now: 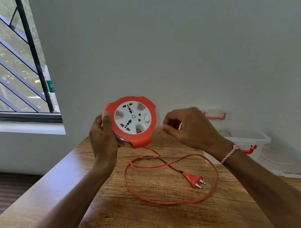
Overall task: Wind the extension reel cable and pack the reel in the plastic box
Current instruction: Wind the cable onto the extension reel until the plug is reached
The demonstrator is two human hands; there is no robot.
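Note:
My left hand (pixel 102 134) grips the left rim of a round orange extension reel (pixel 134 121) with a white socket face, held tilted above the wooden table (pixel 103 213). My right hand (pixel 187 127) hovers just right of the reel with fingers curled; whether it touches the reel's clear back edge is unclear. The orange cable (pixel 171 202) runs from the reel's bottom and lies in a loose loop on the table, ending in a two-pin plug (pixel 194 179). The clear plastic box (pixel 250 143) with red latches stands open at the right against the wall.
The box's clear lid (pixel 215 117) with a red handle leans against the white wall behind my right hand. A barred window (pixel 16 69) is at the upper left. The table's left edge drops to a dark floor.

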